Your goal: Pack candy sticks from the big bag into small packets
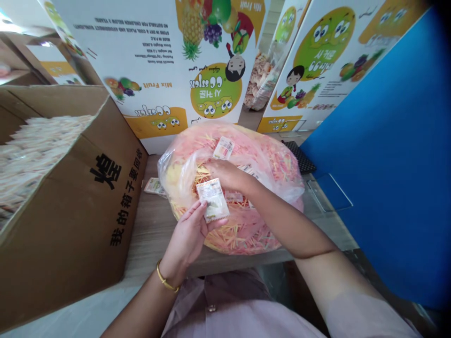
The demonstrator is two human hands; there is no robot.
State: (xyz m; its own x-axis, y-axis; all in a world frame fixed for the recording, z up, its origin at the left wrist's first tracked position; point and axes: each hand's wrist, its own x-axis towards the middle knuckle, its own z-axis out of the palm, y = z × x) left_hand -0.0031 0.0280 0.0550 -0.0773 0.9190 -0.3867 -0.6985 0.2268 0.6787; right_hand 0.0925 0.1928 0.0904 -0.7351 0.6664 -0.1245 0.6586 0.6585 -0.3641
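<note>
The left hand (186, 234) is pinching a small printed sachet (213, 199) above the plastic bag of pink and yellow sticks (260, 155), while the right hand (229, 174) is resting on that bag, its grip unclear.

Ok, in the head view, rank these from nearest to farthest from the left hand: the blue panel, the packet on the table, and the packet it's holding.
1. Held packet: in the left hand, over the bag.
2. Table packet: left of the bag.
3. Blue panel: far right, past the bag.
</note>
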